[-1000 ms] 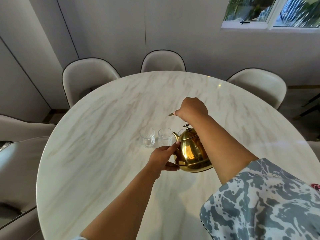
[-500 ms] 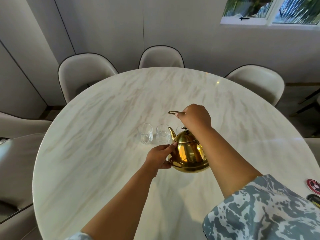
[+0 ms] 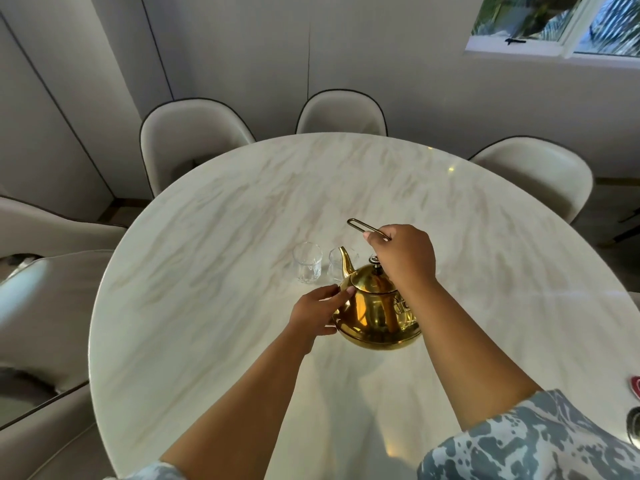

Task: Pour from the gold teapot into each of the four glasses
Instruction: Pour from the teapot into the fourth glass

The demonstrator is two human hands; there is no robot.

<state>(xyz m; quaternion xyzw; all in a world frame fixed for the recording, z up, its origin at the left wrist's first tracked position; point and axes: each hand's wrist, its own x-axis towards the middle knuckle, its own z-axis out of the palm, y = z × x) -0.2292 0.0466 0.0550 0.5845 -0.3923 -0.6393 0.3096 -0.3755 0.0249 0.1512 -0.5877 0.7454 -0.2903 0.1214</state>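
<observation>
The gold teapot (image 3: 375, 313) sits upright on the marble table (image 3: 214, 271), spout pointing away toward the glasses. My right hand (image 3: 403, 258) grips its thin wire handle above the lid. My left hand (image 3: 320, 311) presses flat against the pot's left side, fingers apart. One clear glass (image 3: 307, 267) stands left of the spout. A second glass (image 3: 336, 270) is partly behind the spout. The other glasses are hidden behind the teapot and my right hand.
Cream chairs (image 3: 194, 140) ring the far and left edges of the round table. Small dark and red objects (image 3: 633, 388) lie at the right edge. A window (image 3: 554, 26) is high on the right wall.
The teapot has tipped back from a forward tilt to upright and come down toward me onto the table. Both hands stayed on it.
</observation>
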